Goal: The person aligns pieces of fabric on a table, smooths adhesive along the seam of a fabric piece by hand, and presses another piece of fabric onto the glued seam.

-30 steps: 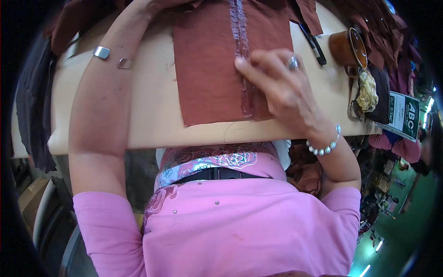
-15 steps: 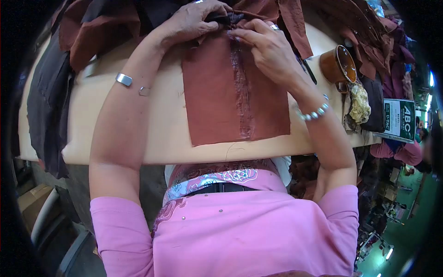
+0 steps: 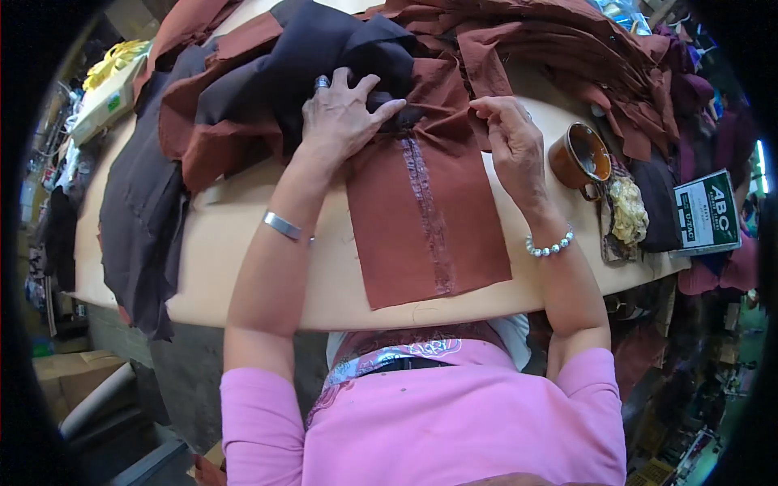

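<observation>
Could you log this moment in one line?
left hand: spread on dark cloth | right hand: curled at brown cloth | right grip: unclear

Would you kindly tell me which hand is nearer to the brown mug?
Right. The right hand is just to the left of the brown mug; the left hand is farther off to the left, its fingers spread on the dark cloth.
</observation>
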Demonstrator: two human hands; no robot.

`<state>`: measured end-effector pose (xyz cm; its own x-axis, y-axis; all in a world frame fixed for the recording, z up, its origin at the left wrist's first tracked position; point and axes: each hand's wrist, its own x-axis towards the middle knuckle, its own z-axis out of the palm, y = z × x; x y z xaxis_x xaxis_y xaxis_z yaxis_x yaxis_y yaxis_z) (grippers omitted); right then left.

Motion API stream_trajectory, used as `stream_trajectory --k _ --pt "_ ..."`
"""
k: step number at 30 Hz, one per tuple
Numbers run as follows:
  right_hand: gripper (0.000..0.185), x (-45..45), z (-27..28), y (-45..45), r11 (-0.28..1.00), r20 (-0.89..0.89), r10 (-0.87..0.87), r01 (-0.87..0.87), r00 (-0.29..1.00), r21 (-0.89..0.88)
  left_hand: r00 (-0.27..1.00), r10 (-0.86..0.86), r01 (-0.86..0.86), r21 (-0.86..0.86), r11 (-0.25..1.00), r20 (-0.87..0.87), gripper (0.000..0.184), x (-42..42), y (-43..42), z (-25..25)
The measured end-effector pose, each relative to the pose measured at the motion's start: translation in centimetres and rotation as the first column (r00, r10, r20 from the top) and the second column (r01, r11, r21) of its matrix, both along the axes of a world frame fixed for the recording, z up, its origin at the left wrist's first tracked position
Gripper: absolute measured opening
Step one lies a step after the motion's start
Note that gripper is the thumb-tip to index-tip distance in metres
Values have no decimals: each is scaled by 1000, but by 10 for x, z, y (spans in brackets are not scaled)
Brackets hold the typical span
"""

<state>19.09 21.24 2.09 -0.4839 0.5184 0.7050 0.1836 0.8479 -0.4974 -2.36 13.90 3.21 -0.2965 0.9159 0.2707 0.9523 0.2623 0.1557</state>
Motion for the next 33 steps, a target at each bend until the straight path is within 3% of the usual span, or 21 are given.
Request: stream_trajectory --k 1,4,6,8,11,15,19,21,23,24,26,28,29,30,32,33 --pt "35 1 -2 0 1000 24 -8 7 1000 24 993 105 -108 -61 992 -44 54 3 1 2" --pt "41 9 -8 -2 996 99 -41 33 994 85 994 103 -105 -86 991 -37 50 -1 15 -7" --pt "46 14 -7 0 990 106 -61 47 992 130 993 103 -109 -115 987 -56 38 -3 24 -6" --pt "47 18 -6 4 997 68 -61 57 996 59 992 82 -95 -136 986 -100 32 -4 31 -11" --pt "48 16 -3 1 998 49 -55 54 997 9 990 -60 56 -41 998 -129 32 -13 25 -19" --pt "48 16 -3 0 999 37 -50 50 998 7 876 -481 479 -54 876 -32 38 -46 -4 -18" --pt "50 15 -2 -2 999 25 -27 26 999 40 914 -402 395 -371 840 63 43 -64 -79 18" --pt "50 13 -2 -4 999 45 -8 6 999 41 983 -169 172 -636 753 65 41 -79 -110 40" --pt "50 9 -5 -6 998 67 24 -27 997 56 994 43 -108 -762 639 -105 35 -100 -130 53" --pt "51 7 -7 -7 997 78 42 -47 996 64 983 144 -182 -508 842 -113 32 -135 -154 28" --pt "51 3 -8 -11 997 132 61 -68 989 48 992 120 -127 -510 851 -46 30 -149 -151 34" --pt "51 2 -11 -14 995 162 84 -90 983 30 916 401 -300 -646 702 10 44 -132 -136 34" --pt "51 2 -14 -14 995 163 95 -100 982 26 944 331 -285 -539 793 -12 52 -114 -134 24" --pt "51 2 -15 -14 994 164 102 -107 981 25 970 162 -236 -532 813 -182 50 -126 -128 -3" --pt "52 5 -17 -13 994 112 110 -107 988 -28 965 224 -245 -165 956 -135 47 -121 -130 -41" --pt "52 6 -17 -13 993 84 113 -109 990 -52 973 135 -150 -70 986 -189 44 -122 -133 -59"
